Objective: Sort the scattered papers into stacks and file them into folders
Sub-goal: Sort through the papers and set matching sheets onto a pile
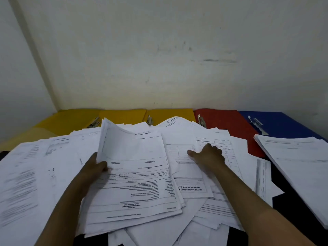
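I'm mid-sort. My left hand [94, 167] grips a sheaf of papers [134, 174] by its left edge, thumb on top, lifted over the scattered papers [44, 174] covering the table [287, 206]. My right hand [209, 155] rests on a form sheet [188, 167] further right, fingers curled onto it — whether it pinches, I cannot tell. Folders wait at the far edge: yellow folders [124, 116], red folder [229, 121], blue folder [284, 123], with a sorted stack [301, 162] on the right. Next, I'd judge, the right hand must draw that sheet free without dragging neighbours.
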